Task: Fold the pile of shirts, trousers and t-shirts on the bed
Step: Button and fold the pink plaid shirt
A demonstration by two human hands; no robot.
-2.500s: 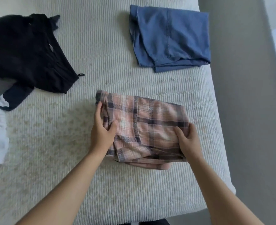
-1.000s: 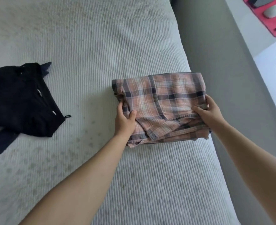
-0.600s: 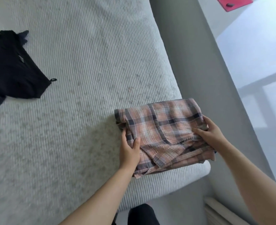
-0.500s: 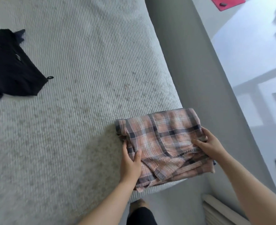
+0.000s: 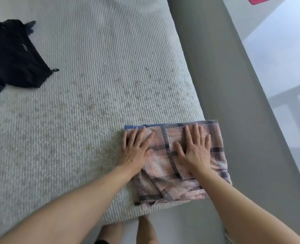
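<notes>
**Plaid stack pressed at the very corner of the bed**

Plaid flannel lies under both palms. The left hand (image 5: 136,148) rests flat with fingers straight and spread, on the left edge of the folded plaid garment (image 5: 184,166), its outer fingers partly on the bedcover. The right hand (image 5: 195,148) presses flat on the middle of the same garment, fingers apart; neither hand grips anything. Beneath the plaid a blue folded garment (image 5: 135,127) shows as a thin strip at the far left edge, so the plaid sits on top of it as a stack.

The stack sits at the near right corner of the bed (image 5: 92,103), its near hem touching or slightly overhanging the edge. That is the likely trouble: a smoothing push toward the person could slide the stack off onto the floor. The loose diagonal flap near the hem could also spring open once the palms lift. Well apart, at the far left, a black garment (image 5: 13,55) lies unfolded, so the task is probably not finished.
</notes>
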